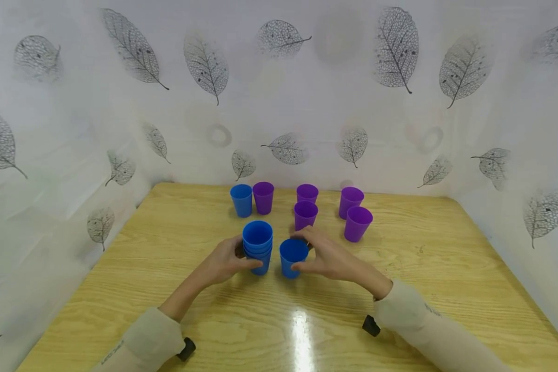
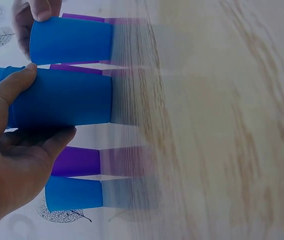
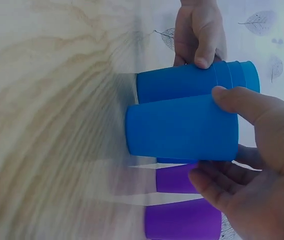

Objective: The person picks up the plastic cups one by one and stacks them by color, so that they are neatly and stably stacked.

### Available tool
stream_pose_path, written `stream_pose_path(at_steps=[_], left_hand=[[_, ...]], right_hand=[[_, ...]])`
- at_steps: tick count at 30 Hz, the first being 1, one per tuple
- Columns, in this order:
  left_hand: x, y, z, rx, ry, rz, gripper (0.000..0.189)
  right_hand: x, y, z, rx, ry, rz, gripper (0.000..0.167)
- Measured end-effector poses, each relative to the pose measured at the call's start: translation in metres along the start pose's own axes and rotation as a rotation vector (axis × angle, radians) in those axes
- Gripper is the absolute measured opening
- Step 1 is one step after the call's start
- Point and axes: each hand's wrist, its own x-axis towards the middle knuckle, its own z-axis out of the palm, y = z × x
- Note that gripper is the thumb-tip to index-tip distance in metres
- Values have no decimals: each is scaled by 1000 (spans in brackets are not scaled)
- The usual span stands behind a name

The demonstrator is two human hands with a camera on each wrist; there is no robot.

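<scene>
My left hand (image 1: 224,260) grips a stack of nested blue cups (image 1: 258,247), thumb on the near side and fingers round the left and far side. In the left wrist view, the base of the stack (image 2: 64,100) meets the wooden tabletop. Just to the right, my right hand (image 1: 329,257) holds a single blue cup (image 1: 289,264) between thumb and fingers near its rim. That cup (image 3: 182,129) is upright, its bottom right at the tabletop in the right wrist view. A small gap separates it from the stack in the head view. Both hands' far fingers are partly hidden.
Behind the stack stand another blue cup (image 1: 242,201) and a purple cup (image 1: 263,199). Two purple cups (image 1: 305,216) stand one behind the other beyond my right hand, and two more purple cups (image 1: 357,225) stand farther right. A leaf-patterned sheet (image 1: 279,93) encloses the wooden table (image 1: 446,289).
</scene>
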Motion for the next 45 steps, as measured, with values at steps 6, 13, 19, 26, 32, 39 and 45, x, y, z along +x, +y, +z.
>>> stream_pose_path(at_steps=[6,13,19,26,32,39,45], left_hand=[[0,-1,1,2,8,-2,63],[-1,-1,0,-3,4,-9,63],[-1,0,-1,-6,-2,0,62],[0,0,0,-1,-1,2,62],[-1,-1,0,4,2,15,61],[-1,-1,-1,6,-9,38,60],[-2,-1,-2,7,-23,27,64]], right_hand=[[-6,3,-2,109,60,48,57],[-4,-21,-23,139,150,73,56],[4,-38,-42,141,217,34,56],[18,-49,-58,185,258,12,58],[34,-59,-65,197,289,-9,59],[51,-67,-61,234,300,-74,61],[65,-70,-51,242,312,-148,62]])
